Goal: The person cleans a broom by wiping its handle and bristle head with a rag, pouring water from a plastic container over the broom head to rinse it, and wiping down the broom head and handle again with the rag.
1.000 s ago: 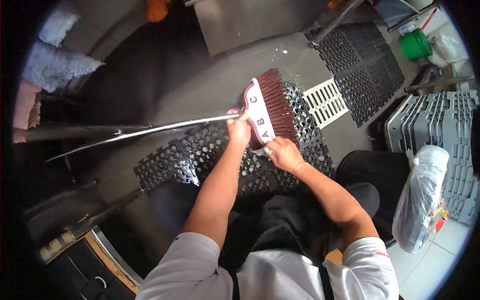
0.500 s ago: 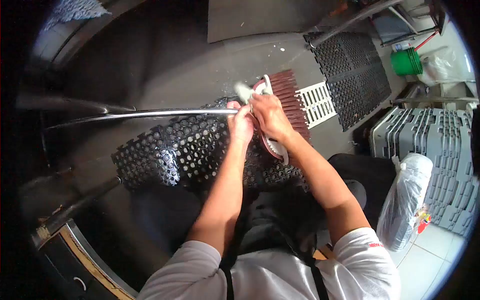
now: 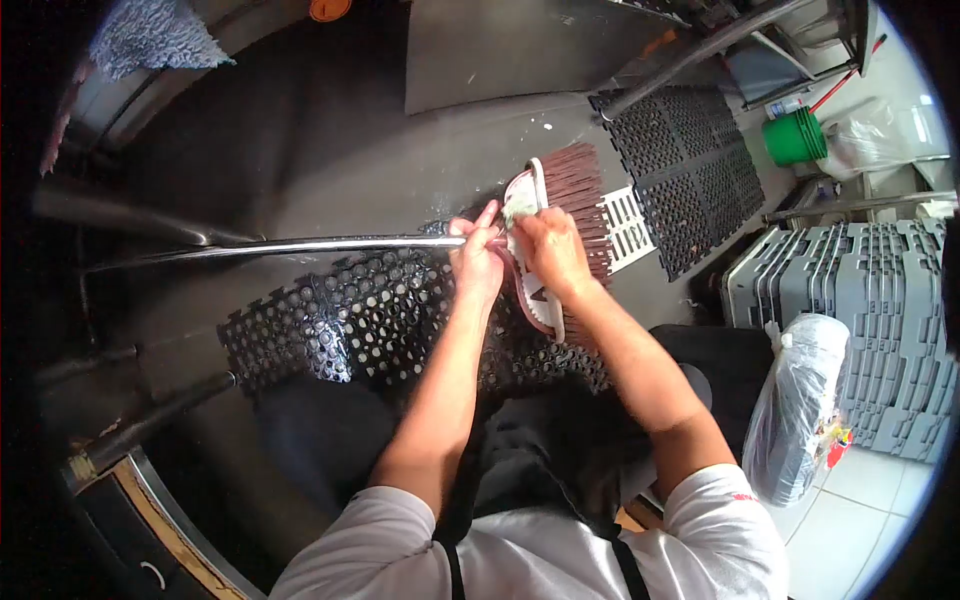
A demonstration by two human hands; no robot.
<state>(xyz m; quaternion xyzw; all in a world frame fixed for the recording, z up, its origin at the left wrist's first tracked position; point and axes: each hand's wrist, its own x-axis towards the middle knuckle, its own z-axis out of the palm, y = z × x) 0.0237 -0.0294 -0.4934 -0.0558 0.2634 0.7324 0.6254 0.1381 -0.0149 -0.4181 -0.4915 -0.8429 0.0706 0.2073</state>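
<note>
A broom (image 3: 350, 243) lies across the middle, its metal handle running left and its reddish-brown bristles pointing right. My left hand (image 3: 476, 262) is closed round the handle just where it meets the broom head, with one finger stretched up. My right hand (image 3: 556, 252) presses a pale, greenish-white cloth (image 3: 519, 206) against the head, its fingers bunched around it. White and dark red plastic shows on the broom head on either side of this hand. Part of the cloth is hidden under the fingers.
Below the handle lies a wet black perforated mat (image 3: 380, 300); another black mat (image 3: 685, 170) lies behind a white drain grate (image 3: 627, 230). Grey folded crates (image 3: 840, 320) and a plastic-wrapped roll (image 3: 805, 410) stand at right, a green bucket (image 3: 793, 137) beyond.
My right hand and the cloth have shifted across the broom head, the cloth now lower and further right. The whole view has tilted slightly; my left hand still grips the handle.
</note>
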